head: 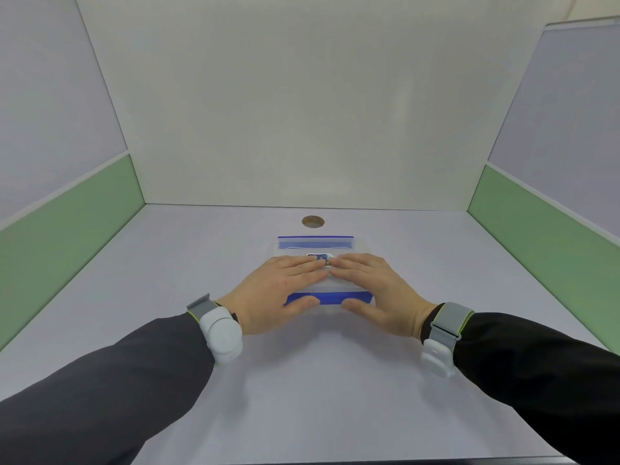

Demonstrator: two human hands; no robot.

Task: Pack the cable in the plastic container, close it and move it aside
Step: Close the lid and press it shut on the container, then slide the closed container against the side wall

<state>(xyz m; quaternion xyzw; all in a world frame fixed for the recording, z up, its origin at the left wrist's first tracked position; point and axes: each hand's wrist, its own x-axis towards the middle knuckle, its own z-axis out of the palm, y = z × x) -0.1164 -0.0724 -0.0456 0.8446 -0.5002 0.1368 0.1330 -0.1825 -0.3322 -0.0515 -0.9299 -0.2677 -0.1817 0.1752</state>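
Observation:
A clear plastic container [315, 245] with blue latches at its near and far edges lies flat on the desk, lid on top. My left hand [275, 290] and my right hand [372, 290] rest palm-down on the lid, fingers spread, fingertips almost meeting at the middle. Both thumbs touch the near blue latch [330, 299]. A small dark and white item, perhaps the cable [319, 256], shows through the lid just beyond my fingertips; most of the contents are hidden by my hands.
The pale desk [302, 380] is boxed in by a white back wall and green-and-grey side panels. A round cable hole [313, 221] sits in the desk just behind the container. Bands with white devices wrap both wrists.

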